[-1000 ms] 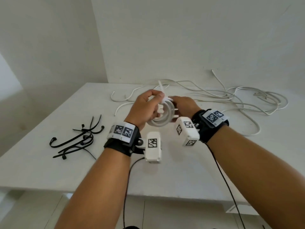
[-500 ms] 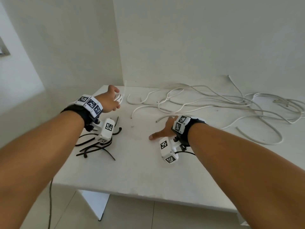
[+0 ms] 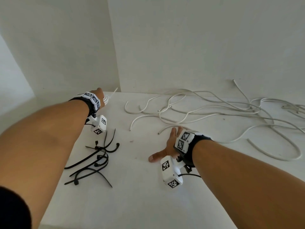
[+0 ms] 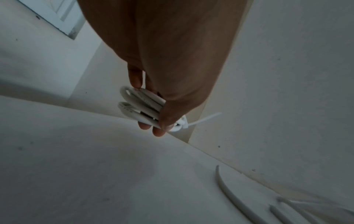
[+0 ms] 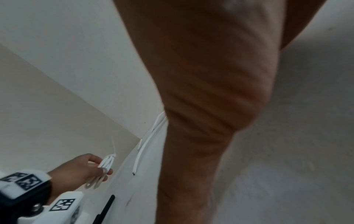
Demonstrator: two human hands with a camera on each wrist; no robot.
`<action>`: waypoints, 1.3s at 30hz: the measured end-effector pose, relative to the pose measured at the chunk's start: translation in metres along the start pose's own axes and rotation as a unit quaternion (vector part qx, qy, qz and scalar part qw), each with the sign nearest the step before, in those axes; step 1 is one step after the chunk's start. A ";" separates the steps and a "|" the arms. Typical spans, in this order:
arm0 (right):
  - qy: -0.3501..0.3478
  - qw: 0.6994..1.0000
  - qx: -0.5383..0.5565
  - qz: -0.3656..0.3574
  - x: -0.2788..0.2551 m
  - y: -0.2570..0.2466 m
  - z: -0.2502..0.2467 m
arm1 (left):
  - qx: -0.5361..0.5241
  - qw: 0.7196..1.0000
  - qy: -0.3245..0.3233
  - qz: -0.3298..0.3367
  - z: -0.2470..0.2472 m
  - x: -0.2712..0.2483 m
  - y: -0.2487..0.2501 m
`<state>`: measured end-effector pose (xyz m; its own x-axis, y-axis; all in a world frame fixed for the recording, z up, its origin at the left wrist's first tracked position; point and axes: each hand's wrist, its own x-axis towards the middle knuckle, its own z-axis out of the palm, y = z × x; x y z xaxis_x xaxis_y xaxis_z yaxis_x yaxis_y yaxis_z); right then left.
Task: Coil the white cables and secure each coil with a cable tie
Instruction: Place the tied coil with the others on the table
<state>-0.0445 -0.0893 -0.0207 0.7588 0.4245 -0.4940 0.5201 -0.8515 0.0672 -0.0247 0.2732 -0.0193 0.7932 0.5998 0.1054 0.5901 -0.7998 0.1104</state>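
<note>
My left hand [image 3: 100,98] holds a tied white cable coil [image 4: 141,106] between thumb and fingers, over the table's far left corner; a white tie tail [image 4: 205,119] sticks out of the coil. In the right wrist view the same coil [image 5: 104,166] hangs from that hand. My right hand [image 3: 168,146] lies flat on the table with fingers spread, its thumb pointing left, holding nothing. Loose white cables [image 3: 214,111] sprawl across the back right of the table. A pile of black cable ties [image 3: 97,159] lies at the front left.
The white table [image 3: 140,195] stands in a corner, with walls close behind and to the left. One loose cable end [image 3: 159,133] lies just beyond my right fingertips. Wrist cameras with black-and-white markers hang under both wrists.
Both hands held the coil together at the centre a second ago. The left hand has since carried it to the far left corner, and the right hand dropped flat onto the table.
</note>
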 end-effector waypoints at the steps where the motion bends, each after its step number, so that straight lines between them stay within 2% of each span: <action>1: -0.001 1.000 0.007 0.013 0.010 0.000 0.004 | 0.004 1.000 0.000 -0.001 0.003 0.003 0.001; 13: 0.026 0.998 0.046 0.037 0.041 0.005 0.015 | -0.025 1.000 -0.006 0.009 0.024 0.011 -0.004; 16: 0.025 0.998 0.045 0.034 0.036 0.004 0.014 | -0.058 0.997 0.051 0.008 0.016 0.008 -0.002; 18: 0.022 0.998 0.042 0.034 0.034 0.005 0.014 | -0.109 0.990 0.066 0.054 0.010 0.005 0.009; 20: 0.020 0.998 0.042 0.036 0.035 0.005 0.015 | -0.121 0.985 0.008 0.122 0.009 0.001 0.024; 22: 0.016 0.999 0.040 0.033 0.033 0.004 0.017 | -0.097 0.982 -0.045 0.155 0.014 -0.002 0.040; 27: 0.034 0.998 0.058 0.022 0.035 0.007 0.024 | -0.031 0.979 -0.094 0.176 0.027 -0.004 0.067; 30: 0.031 0.998 0.051 0.018 0.037 0.007 0.024 | 0.013 0.978 -0.101 0.181 0.027 -0.005 0.075; 33: 0.031 0.998 0.051 0.016 0.038 0.007 0.024 | 0.029 0.979 -0.084 0.185 0.027 -0.004 0.075; 35: 0.029 0.998 0.053 0.014 0.040 0.008 0.024 | 0.019 0.982 -0.039 0.181 0.027 -0.004 0.074; 39: 0.029 0.998 0.059 0.006 0.040 0.010 0.024 | -0.112 0.979 0.064 0.155 0.009 -0.002 0.084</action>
<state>-0.0185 -0.0879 -0.0612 0.7884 0.4283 -0.4417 0.4636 -0.8855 -0.0312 0.0245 0.2046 -0.0193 0.8950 0.3393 0.2896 0.2652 -0.9267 0.2663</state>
